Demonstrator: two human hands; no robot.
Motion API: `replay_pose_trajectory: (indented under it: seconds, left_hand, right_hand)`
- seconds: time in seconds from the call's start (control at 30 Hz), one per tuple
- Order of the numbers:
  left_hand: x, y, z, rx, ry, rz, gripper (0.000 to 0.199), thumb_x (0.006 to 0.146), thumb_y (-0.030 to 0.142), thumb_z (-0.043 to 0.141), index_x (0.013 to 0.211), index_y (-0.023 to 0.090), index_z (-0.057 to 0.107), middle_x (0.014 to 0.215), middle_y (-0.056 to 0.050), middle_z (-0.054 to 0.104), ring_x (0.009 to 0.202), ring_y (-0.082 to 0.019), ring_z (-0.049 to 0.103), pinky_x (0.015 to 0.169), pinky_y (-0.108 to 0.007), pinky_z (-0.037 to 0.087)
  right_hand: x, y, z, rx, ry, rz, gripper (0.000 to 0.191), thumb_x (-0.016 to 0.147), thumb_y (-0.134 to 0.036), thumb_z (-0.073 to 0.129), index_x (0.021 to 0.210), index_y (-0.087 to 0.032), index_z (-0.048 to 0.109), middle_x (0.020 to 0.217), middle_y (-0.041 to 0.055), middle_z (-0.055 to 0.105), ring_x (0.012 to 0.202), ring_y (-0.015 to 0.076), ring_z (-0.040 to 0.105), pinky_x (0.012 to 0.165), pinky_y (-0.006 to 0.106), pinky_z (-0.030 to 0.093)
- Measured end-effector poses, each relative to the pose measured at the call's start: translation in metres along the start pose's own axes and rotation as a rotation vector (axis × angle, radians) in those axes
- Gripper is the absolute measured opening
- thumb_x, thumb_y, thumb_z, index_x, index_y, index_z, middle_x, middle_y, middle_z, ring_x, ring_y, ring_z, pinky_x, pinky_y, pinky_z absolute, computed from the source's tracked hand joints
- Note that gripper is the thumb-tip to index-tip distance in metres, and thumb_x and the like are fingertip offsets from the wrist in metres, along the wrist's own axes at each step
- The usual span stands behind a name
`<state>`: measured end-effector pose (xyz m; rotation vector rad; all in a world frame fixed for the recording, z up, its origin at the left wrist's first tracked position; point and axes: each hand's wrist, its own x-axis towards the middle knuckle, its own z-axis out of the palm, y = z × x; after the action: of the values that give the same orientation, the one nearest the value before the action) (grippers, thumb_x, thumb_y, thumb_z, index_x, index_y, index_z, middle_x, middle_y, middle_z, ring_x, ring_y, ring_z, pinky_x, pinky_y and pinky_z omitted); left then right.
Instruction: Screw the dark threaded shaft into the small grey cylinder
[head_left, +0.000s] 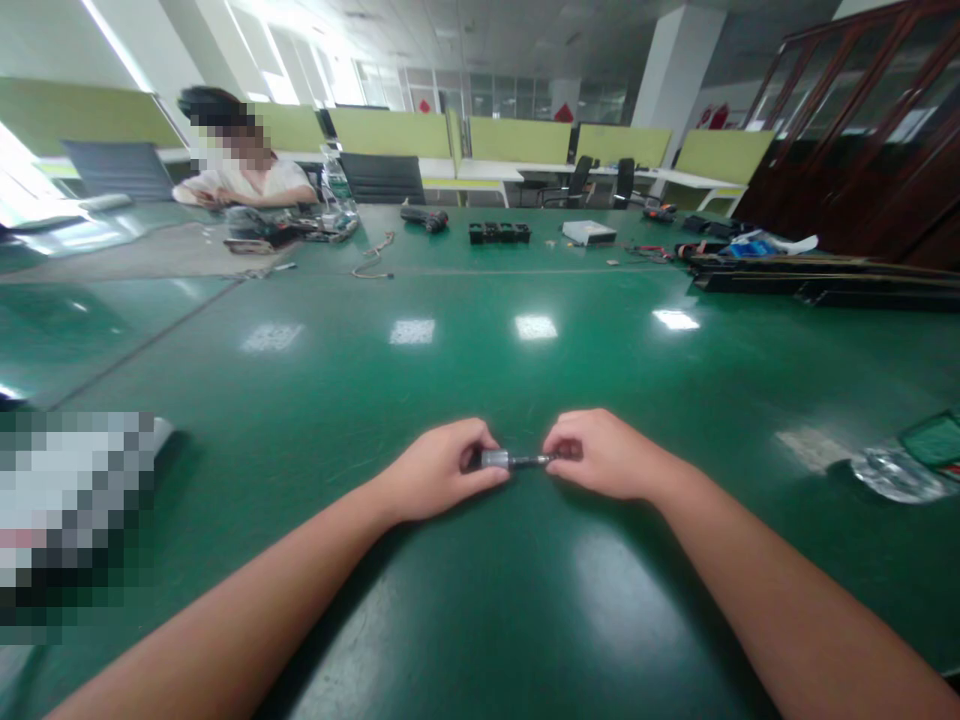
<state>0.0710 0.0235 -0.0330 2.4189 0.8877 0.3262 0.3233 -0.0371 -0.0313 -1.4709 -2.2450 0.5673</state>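
A small rod-shaped tool (496, 459) lies level between my hands, low over the green table. It has a thick grey cylindrical part on the left and a thin dark shaft with a shiny bit towards the right; its exact kind I cannot make out. My left hand (448, 465) is closed around the grey end, with thumb and fingers gripping it. On the other side, my right hand (598, 455) pinches the thin end between thumb and fingertips. Both outer ends of the tool are hidden by the fingers.
The green table (480, 370) stretches ahead with reflections. A blurred-out box-like object (75, 500) stands at left; clear plastic packaging (896, 475) lies at right. Across the table are a seated person (244, 170), a cable (371, 258), a black part (499, 233), a white box (589, 233) and long black panels (825, 280).
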Motion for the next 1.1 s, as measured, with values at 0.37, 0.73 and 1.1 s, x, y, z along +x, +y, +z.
replay_pose_trajectory:
  seconds: [0.37, 0.73, 1.1]
  left_hand:
    - [0.0, -0.001, 0.0, 0.003, 0.003, -0.001, 0.032, 0.086, 0.052, 0.064, 0.094, 0.021, 0.065, 0.078, 0.001, 0.06, 0.067, -0.015, 0.054, 0.061, -0.025, 0.038]
    - [0.001, -0.002, 0.0, 0.012, 0.003, 0.014, 0.03, 0.088, 0.049, 0.061, 0.091, 0.019, 0.061, 0.074, 0.002, 0.057, 0.065, -0.015, 0.051, 0.06, -0.025, 0.036]
    - [0.001, -0.003, 0.0, 0.006, -0.009, 0.01, 0.032, 0.087, 0.05, 0.062, 0.093, 0.019, 0.063, 0.075, 0.001, 0.058, 0.066, -0.015, 0.052, 0.06, -0.024, 0.036]
  right_hand:
    - [-0.002, 0.003, -0.009, -0.011, -0.004, 0.051, 0.009, 0.075, -0.017, 0.072, 0.083, -0.019, 0.075, 0.076, 0.0004, 0.067, 0.066, 0.0115, 0.057, 0.062, 0.024, 0.041]
    - [0.008, -0.007, 0.018, 0.097, 0.107, -0.147, 0.022, 0.076, -0.013, 0.069, 0.098, -0.018, 0.072, 0.086, 0.0033, 0.068, 0.08, 0.0156, 0.059, 0.074, 0.027, 0.045]
    - [0.007, 0.0, 0.025, 0.33, 0.065, -0.062, 0.05, 0.073, -0.007, 0.066, 0.122, -0.019, 0.063, 0.095, 0.0019, 0.072, 0.082, 0.0136, 0.064, 0.081, 0.028, 0.05]
